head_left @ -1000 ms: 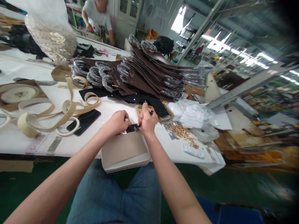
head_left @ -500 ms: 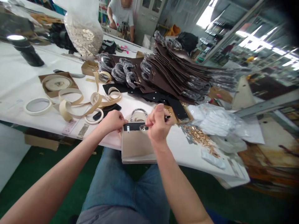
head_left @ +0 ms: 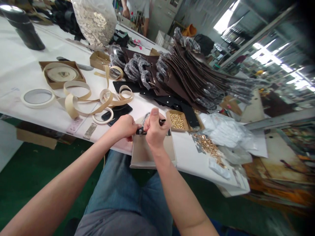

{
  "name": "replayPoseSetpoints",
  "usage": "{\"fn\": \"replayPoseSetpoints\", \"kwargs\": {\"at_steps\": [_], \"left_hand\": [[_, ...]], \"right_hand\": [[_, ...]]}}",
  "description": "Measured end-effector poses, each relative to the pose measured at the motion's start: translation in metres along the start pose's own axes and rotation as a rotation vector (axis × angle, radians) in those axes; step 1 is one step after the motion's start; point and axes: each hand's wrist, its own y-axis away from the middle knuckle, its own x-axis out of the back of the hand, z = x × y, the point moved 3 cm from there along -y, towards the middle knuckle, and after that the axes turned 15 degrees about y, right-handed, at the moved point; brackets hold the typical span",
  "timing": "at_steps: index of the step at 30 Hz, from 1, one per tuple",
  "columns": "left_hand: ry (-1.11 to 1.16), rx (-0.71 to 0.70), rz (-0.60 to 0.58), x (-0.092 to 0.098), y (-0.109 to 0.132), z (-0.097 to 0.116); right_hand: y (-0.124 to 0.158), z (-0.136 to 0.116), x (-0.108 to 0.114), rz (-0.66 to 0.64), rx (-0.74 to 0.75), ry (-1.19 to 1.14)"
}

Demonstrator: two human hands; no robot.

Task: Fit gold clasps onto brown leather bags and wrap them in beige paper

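At the table's near edge my left hand is closed and pinches a small black strap piece with a metal fitting. My right hand is closed in a fist round a dark-handled tool, whose tip meets that piece. Both hands work over a beige board that hangs over the table edge above my lap. A small cardboard box of gold rivets stands just right of my right hand.
A tall stack of brown leather panels with plastic-wrapped handles fills the table's middle. Loops of beige tape, a tape roll and a black phone lie to the left. Loose gold hardware and plastic bags lie right. Another person stands at the back.
My view has swung left and down. My hands have come closer together over the strap piece, and my right fist now sits right against my left hand.
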Motion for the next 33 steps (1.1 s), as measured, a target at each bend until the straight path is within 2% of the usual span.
{"fn": "replayPoseSetpoints", "kwargs": {"at_steps": [3,7,12,16,18,23,29,33], "left_hand": [[0.246,0.065,-0.101,0.001,0.004,-0.012],[0.411,0.068,-0.064,0.002,0.001,-0.028],[0.372,0.069,-0.111,0.0,-0.01,-0.035],[0.35,0.07,-0.11,-0.001,-0.009,-0.033],[0.292,0.049,-0.081,-0.004,-0.005,-0.03],[0.107,-0.045,0.083,-0.008,0.003,-0.026],[0.1,-0.027,0.086,-0.009,0.002,-0.024],[0.11,-0.036,0.1,-0.01,0.01,-0.019]], "right_hand": [[-0.003,0.004,-0.002,0.022,0.015,0.039],[-0.008,0.011,-0.004,0.031,0.062,0.051],[-0.011,0.017,-0.008,0.049,0.074,-0.033],[-0.01,0.016,-0.009,0.062,0.071,-0.029],[-0.008,0.015,-0.008,0.075,0.081,-0.013],[-0.005,0.014,-0.003,0.073,0.095,-0.044],[0.008,0.01,0.012,0.072,0.078,-0.226],[0.014,0.007,0.008,0.027,0.03,-0.205]]}}
